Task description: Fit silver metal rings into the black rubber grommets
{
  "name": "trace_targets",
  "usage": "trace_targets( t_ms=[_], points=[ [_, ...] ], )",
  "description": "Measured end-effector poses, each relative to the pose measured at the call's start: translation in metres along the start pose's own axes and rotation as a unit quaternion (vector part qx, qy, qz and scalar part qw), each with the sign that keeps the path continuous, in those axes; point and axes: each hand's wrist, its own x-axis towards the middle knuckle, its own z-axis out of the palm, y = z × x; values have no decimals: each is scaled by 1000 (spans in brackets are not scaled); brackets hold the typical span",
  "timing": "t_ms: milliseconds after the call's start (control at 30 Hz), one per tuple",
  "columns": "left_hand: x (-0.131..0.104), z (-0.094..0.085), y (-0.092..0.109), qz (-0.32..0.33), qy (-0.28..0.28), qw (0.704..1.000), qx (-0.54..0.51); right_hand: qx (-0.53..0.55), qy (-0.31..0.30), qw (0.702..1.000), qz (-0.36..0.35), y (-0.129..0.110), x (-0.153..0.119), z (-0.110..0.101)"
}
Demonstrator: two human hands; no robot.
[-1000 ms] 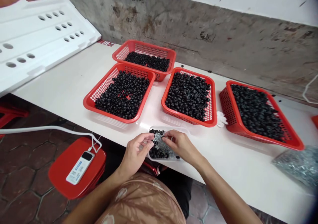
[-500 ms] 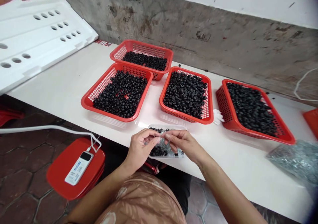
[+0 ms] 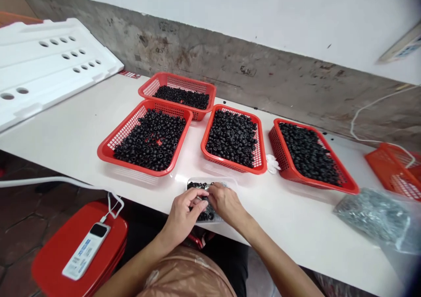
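Note:
A clear tray [image 3: 235, 184] at the table's front edge holds black ring-like pieces [image 3: 208, 216] and small shiny grey parts. Over its left side is my left hand [image 3: 186, 211], thumb and fingers curled together around something I cannot make out. My right hand [image 3: 226, 202] reaches over the middle of the tray, its fingers bent down and close to my left fingertips; what they hold, if anything, is hidden. Behind the tray stand red baskets of black pieces, one at left [image 3: 144, 171], one at centre [image 3: 233, 168] and one at right [image 3: 315, 184].
Another red basket [image 3: 210, 88] stands at the back. White foam panels [image 3: 59, 86] lean at left. A bag of grey parts [image 3: 375, 213] and an orange basket [image 3: 384, 161] are at right. A power bank [image 3: 86, 251] lies on a red stool [image 3: 49, 255].
The view has shifted, showing more of the right side. My right hand has moved from beside the left fingertips to lower over the tray, fingers now pointing down. My left hand keeps its curled pose.

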Motion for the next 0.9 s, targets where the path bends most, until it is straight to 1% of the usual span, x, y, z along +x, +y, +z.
trace_targets(
  t_ms=[167,233,267,333,367,400,433,467,533,600,667,733,800,833,900],
  points=[
    [0,0,-1,52,-10,997,56,76,47,996,-1,3,-9,-9],
    [-1,0,-1,52,-11,996,67,169,58,984,2,5,-13,-11],
    [-1,0,-1,50,-11,996,70,237,58,970,11,6,-15,-11],
    [-1,1,0,45,-10,996,75,374,44,926,37,7,-18,-10],
    [-2,2,0,44,-8,996,77,420,36,905,47,7,-19,-10],
    [-2,3,0,44,-4,996,79,441,31,896,52,7,-20,-9],
    [-3,4,1,46,2,996,79,444,33,894,53,7,-22,-8],
    [-3,4,1,47,10,996,73,434,43,899,50,6,-23,-7],
    [-5,5,1,47,34,998,34,390,76,917,40,5,-25,-4],
    [-4,2,-1,44,79,996,-27,336,120,934,27,6,-28,2],
    [-2,-5,-5,46,143,987,-56,278,150,949,8,12,-30,9],
    [2,-12,-14,47,200,978,-26,207,189,960,-22,23,-29,18],
    [6,-18,-27,40,239,969,37,142,233,961,-44,34,-24,25],
    [8,-18,-35,38,257,963,67,125,235,962,-55,39,-21,28],
    [9,-16,-52,44,274,952,130,121,193,970,-83,45,-17,32]
  ],
)
